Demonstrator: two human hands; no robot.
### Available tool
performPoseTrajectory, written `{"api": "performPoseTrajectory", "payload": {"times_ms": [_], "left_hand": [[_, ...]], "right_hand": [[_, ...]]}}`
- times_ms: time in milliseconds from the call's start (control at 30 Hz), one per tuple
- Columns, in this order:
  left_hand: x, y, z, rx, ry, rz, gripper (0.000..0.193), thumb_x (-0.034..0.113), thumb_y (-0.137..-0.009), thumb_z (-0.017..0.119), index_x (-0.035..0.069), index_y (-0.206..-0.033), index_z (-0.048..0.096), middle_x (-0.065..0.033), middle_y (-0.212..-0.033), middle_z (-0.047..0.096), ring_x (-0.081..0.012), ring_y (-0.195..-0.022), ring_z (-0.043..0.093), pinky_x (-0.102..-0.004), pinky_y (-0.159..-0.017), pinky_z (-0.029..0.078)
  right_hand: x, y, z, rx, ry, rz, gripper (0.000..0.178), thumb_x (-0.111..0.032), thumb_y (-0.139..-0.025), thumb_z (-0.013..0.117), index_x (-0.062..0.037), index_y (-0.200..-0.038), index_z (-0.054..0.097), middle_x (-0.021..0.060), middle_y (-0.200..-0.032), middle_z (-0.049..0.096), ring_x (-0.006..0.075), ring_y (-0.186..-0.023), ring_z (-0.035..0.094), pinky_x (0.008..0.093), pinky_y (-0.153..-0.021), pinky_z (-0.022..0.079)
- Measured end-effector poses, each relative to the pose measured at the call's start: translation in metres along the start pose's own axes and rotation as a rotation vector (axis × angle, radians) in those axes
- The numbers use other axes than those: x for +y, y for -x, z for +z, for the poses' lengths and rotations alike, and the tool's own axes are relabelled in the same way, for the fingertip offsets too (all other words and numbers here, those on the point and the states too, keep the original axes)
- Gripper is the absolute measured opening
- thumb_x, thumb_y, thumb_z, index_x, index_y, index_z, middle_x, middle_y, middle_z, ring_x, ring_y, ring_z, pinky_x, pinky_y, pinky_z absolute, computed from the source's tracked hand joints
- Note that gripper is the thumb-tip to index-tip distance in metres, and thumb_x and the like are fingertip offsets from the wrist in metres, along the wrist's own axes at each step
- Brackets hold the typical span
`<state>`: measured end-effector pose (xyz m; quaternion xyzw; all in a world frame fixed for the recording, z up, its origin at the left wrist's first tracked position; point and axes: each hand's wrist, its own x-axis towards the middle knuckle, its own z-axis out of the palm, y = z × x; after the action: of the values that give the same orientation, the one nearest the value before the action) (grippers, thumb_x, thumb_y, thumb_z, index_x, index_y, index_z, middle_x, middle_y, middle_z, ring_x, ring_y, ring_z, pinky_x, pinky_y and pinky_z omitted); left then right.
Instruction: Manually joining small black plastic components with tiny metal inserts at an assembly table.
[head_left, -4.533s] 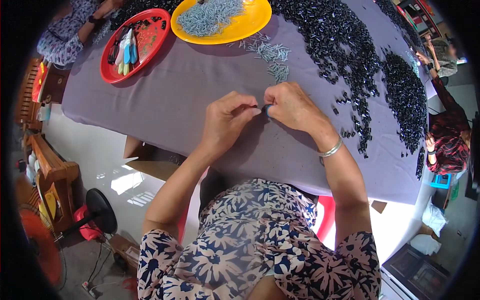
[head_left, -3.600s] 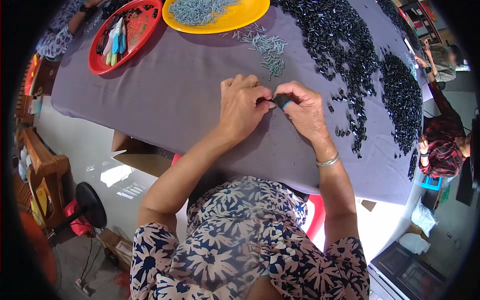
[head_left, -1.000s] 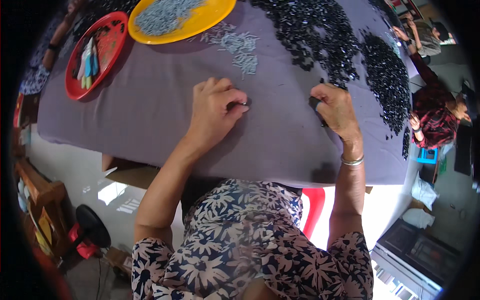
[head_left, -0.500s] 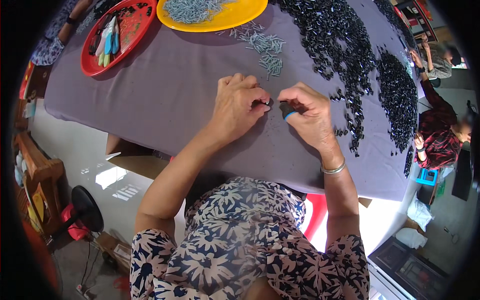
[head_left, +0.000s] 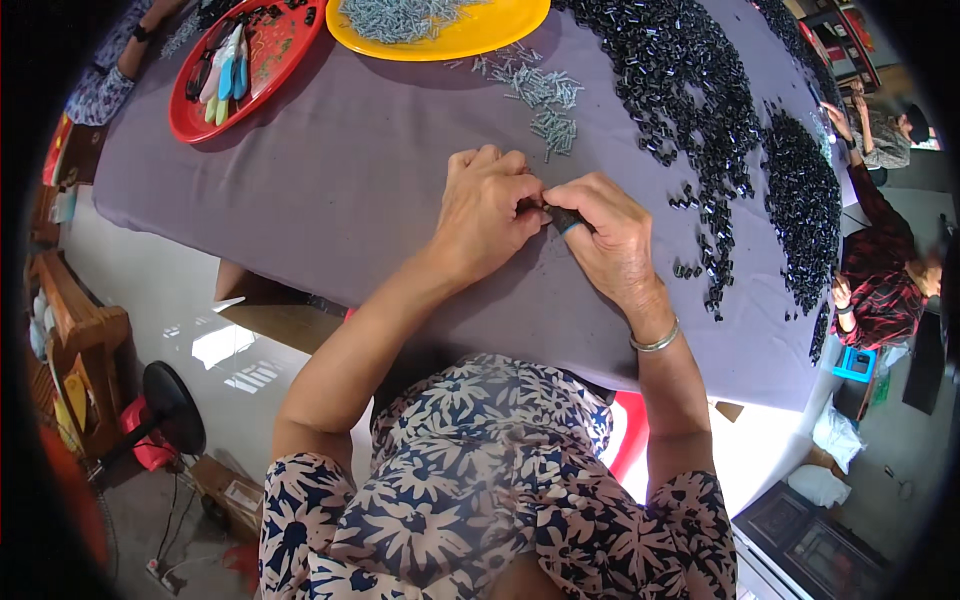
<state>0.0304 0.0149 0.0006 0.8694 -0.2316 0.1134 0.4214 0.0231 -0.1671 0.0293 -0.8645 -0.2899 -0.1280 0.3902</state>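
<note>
Over the cloth-covered table, my left hand (head_left: 488,208) is closed in a pinch on a small black piece, mostly hidden by the fingers. My right hand (head_left: 612,232) meets it fingertip to fingertip, also closed. A black sleeve with a blue edge (head_left: 566,218) shows at my right thumb; it looks like a finger cover. What the right fingertips hold is too small to make out. Just beyond the hands lie loose grey pins (head_left: 554,131). To the right spreads a large heap of small black pieces (head_left: 690,80).
A yellow plate (head_left: 480,42) of grey pins stands at the far edge. Left of it is a red tray (head_left: 262,82) holding several coloured-handled tools. Another black heap (head_left: 800,200) lies far right. Other people sit around the table; a black fan (head_left: 172,408) stands on the floor at left.
My right hand has moved left, so its fingertips now meet those of my left hand. The left hand keeps its pinch. The whole view has shifted slightly.
</note>
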Motion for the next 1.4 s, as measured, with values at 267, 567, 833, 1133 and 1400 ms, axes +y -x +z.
{"api": "performPoseTrajectory", "payload": {"times_ms": [267,567,833,1133,1400], "left_hand": [[0.001,0.0,0.001,0.011,-0.01,0.014,0.013,0.011,-0.067,0.079,0.01,-0.077,0.07,-0.0017,-0.08,0.06,-0.0247,-0.086,0.056,-0.0418,-0.085,0.038],[0.002,0.001,-0.002,-0.041,-0.008,0.014,0.016,0.008,-0.071,0.077,0.01,-0.085,0.069,-0.0004,-0.083,0.058,-0.0229,-0.088,0.054,-0.0392,-0.087,0.036],[0.001,-0.003,-0.006,-0.076,-0.039,0.035,0.025,0.007,-0.072,0.077,0.01,-0.096,0.069,-0.0017,-0.086,0.059,-0.0235,-0.091,0.055,-0.0397,-0.089,0.037],[0.004,-0.001,0.001,0.004,0.161,0.082,0.051,0.0,-0.07,0.076,0.006,-0.119,0.063,-0.0075,-0.096,0.07,-0.0261,-0.088,0.064,-0.0381,-0.086,0.044],[0.005,0.0,0.001,-0.046,0.195,-0.051,0.05,-0.004,-0.068,0.076,0.008,-0.116,0.068,-0.0061,-0.086,0.068,-0.0229,-0.08,0.063,-0.0345,-0.073,0.051]], "right_hand": [[0.002,0.004,0.001,0.007,-0.041,0.002,0.031,0.015,-0.068,0.061,-0.0017,-0.093,0.066,0.0103,-0.087,0.066,0.0279,-0.079,0.065,0.0361,-0.071,0.053],[-0.001,0.008,0.004,0.013,-0.003,0.038,0.03,0.015,-0.067,0.062,-0.0012,-0.092,0.066,0.0094,-0.086,0.066,0.0261,-0.079,0.066,0.0342,-0.069,0.053],[0.003,0.005,0.008,0.05,0.016,-0.045,0.031,0.015,-0.065,0.062,-0.0009,-0.092,0.065,0.0104,-0.086,0.066,0.0279,-0.078,0.065,0.0357,-0.068,0.053],[-0.005,0.011,0.003,0.071,-0.005,-0.026,0.029,0.011,-0.066,0.063,-0.0024,-0.092,0.062,0.0121,-0.087,0.061,0.0323,-0.084,0.062,0.0404,-0.073,0.053],[0.008,0.005,0.012,0.104,-0.294,0.232,0.014,0.003,-0.072,0.063,-0.0001,-0.086,0.062,0.0132,-0.079,0.062,0.0267,-0.074,0.065,0.0357,-0.064,0.05]]}}
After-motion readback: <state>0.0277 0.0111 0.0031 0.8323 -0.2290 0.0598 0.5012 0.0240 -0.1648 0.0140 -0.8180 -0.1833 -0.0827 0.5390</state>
